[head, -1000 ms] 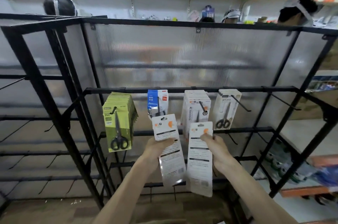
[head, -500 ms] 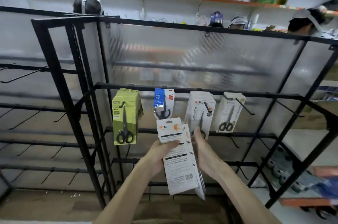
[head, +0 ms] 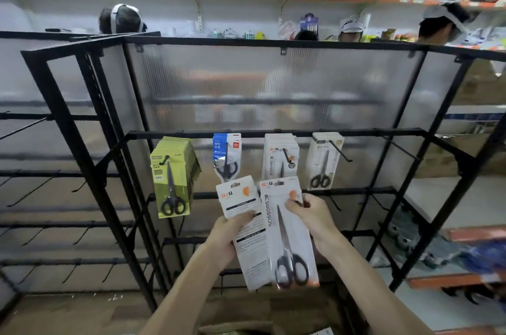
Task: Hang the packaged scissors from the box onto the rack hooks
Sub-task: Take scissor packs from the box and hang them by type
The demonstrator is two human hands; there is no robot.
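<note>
L hand point(head: 229, 232) grips back-side pack point(head: 241, 201), thumb on top. R hand point(head: 310, 214) pinches scissors pack point(head: 297, 236) up high. Both arms up, near rack point(head: 246, 43).

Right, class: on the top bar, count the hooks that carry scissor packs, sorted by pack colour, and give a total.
Green packs: 1
Blue pack: 1
White packs: 2, the middle stack and the right-hand set
Total: 4

Two hands are holding two packs at six o'clock: left hand point(head: 223, 236), back-facing pack point(head: 239, 197); right hand point(head: 312, 215), front-facing pack point(head: 287, 228). At twelve o'clock four lots are hanging: green stack point(head: 171, 184), blue pack point(head: 226, 155), white stack point(head: 279, 156), lone pack point(head: 323, 162).
</note>
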